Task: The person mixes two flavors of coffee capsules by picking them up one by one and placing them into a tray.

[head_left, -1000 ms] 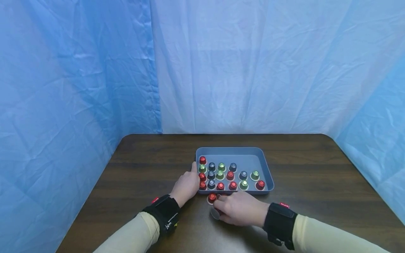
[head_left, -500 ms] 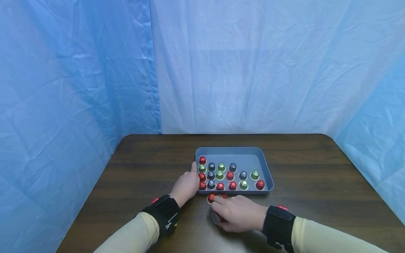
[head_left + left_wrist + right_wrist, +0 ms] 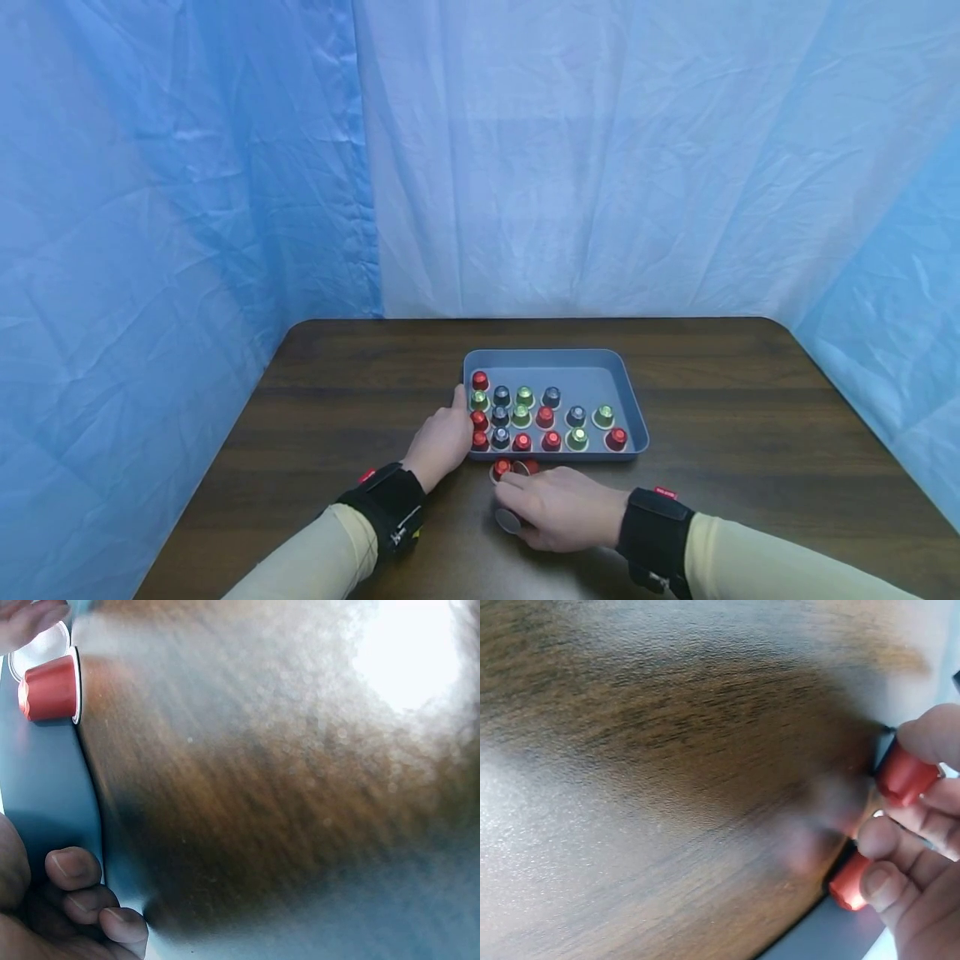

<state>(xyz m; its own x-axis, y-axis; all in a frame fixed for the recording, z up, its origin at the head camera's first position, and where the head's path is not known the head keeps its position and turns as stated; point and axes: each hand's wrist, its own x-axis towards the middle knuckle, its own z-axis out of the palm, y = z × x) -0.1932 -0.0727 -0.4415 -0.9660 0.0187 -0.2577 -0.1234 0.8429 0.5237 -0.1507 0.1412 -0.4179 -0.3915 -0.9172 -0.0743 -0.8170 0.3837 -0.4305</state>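
red capsules [image 3: 904, 774] between fingertips [image 3: 881, 838]

The worktop [image 3: 337, 375] lies bare on its left, far and right stretches. The tray [image 3: 633, 417] blocks the middle; its left and near parts are crowded with capsules [image 3: 522, 414], while the far right corner is free. Both hands fill the near gap before the tray.

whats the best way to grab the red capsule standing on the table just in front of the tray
Probably by its tapered body, thumb and finger on opposite sides, coming down from above. The red capsule stands dome up on its wide rim flange, close to the tray wall and the right hand, so a side approach looks cramped. Pinch just above the flange, where the body is widest.
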